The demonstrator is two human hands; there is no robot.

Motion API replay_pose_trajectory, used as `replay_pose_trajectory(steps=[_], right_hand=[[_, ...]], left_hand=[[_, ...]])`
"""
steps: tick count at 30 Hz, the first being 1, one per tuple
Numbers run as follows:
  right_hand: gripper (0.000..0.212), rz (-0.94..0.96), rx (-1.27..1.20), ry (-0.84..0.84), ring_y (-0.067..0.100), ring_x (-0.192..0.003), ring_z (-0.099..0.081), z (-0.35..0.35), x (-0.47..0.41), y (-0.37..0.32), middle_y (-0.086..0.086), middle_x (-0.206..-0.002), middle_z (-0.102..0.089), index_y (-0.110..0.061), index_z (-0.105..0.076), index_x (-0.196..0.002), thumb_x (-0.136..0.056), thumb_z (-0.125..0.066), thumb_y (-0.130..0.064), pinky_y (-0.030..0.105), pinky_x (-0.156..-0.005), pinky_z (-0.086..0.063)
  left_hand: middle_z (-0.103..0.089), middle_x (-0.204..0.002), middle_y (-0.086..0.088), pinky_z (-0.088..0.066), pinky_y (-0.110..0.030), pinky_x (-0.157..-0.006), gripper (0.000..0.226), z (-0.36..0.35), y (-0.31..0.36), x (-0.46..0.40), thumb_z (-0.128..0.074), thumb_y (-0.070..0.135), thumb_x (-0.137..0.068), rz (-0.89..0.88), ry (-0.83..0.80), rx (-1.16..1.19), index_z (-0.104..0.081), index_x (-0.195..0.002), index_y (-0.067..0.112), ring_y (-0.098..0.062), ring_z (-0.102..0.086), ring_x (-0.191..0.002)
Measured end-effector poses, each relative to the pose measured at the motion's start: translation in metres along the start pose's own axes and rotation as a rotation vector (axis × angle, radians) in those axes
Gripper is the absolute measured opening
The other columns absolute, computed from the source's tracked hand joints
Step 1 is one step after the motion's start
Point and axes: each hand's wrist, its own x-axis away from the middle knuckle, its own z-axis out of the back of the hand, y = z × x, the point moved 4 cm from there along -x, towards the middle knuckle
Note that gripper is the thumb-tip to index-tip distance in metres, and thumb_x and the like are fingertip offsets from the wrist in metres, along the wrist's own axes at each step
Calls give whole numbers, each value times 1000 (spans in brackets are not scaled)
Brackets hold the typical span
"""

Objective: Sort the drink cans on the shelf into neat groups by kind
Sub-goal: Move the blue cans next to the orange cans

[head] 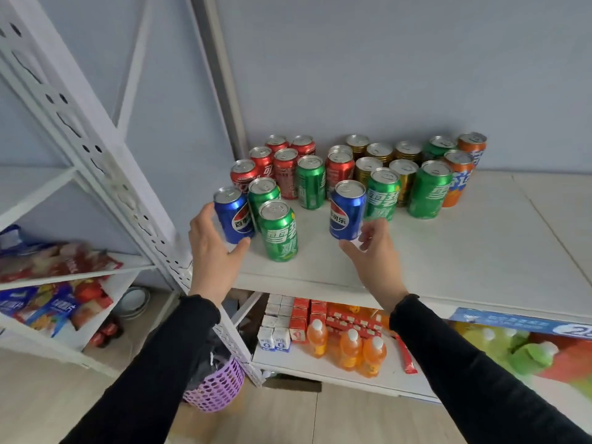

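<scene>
Many drink cans stand mixed on the white shelf (pixel 480 251): red cans (pixel 285 174) at the back left, gold cans (pixel 379 153) behind, green cans (pixel 429 190) and orange cans (pixel 458 177) to the right. At the front left, one blue can (pixel 235 216) stands beside a green can (pixel 278 232). My left hand (pixel 213 248) cups this blue can with fingers straight along its left side and thumb by its base. A second blue can (pixel 347 209) stands at the front middle. My right hand (pixel 373 251) hovers just below and right of it, fingers relaxed, holding nothing.
A white perforated upright (pixel 105 161) slants down left of the cans. The lower shelf holds orange bottles (pixel 349 347), small cartons and red boxes. A purple basket (pixel 217 389) sits on the floor. Snack packets (pixel 51 302) fill the left rack. The shelf's right half is bare.
</scene>
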Motion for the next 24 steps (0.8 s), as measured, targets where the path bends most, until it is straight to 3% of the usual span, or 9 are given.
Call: replay_pose_trajectory(steps=[4,7,10,19,24], right_hand=[[65,-130,-34,158,23,-105,-55,-15,-2,3,3,-120,-49,-15,-41,-126,-79,-82,-31,39,-87,-52],[76,-172,-17,230,25,-114,-53,-29,-10,-3,5,-128,-48,-11,-40,-134,-75,-85,-31,42,-97,-49],[68,-200,-22,300,26,-111,-53,-41,-19,-7,4,-120,-51,-14,-44,-123,-71,-85,-31,48,-96,-49],[67,-219,13,393,26,-102,-57,-55,-24,-17,2,-113,-58,-18,-46,-114,-65,-84,-42,49,-88,-52],[64,-195,-156,363,12,-100,-64,-44,-11,-24,-3,-114,-64,-22,-50,-123,-71,-86,-35,35,-87,-58]], left_hand=[[-38,-137,-3,-42,-46,-107,89,-5,-32,-30,-85,24,-72,-7,-46,56,-33,-144,16,-25,-43,-128],[-37,-129,7,-46,-43,-103,91,-7,-40,-46,-88,29,-67,-67,-80,128,-36,-141,16,-24,-49,-122],[-41,-129,7,-48,-37,-99,91,-10,-42,-55,-90,33,-66,-119,-119,190,-36,-139,20,-18,-51,-119],[-53,-125,3,-51,-47,-91,81,-11,-37,-64,-88,34,-67,-163,-109,216,-40,-132,24,-20,-55,-111],[-50,-131,0,-42,-30,-98,79,23,-9,-59,-86,22,-72,-274,-1,240,-42,-138,18,-17,-46,-116]])
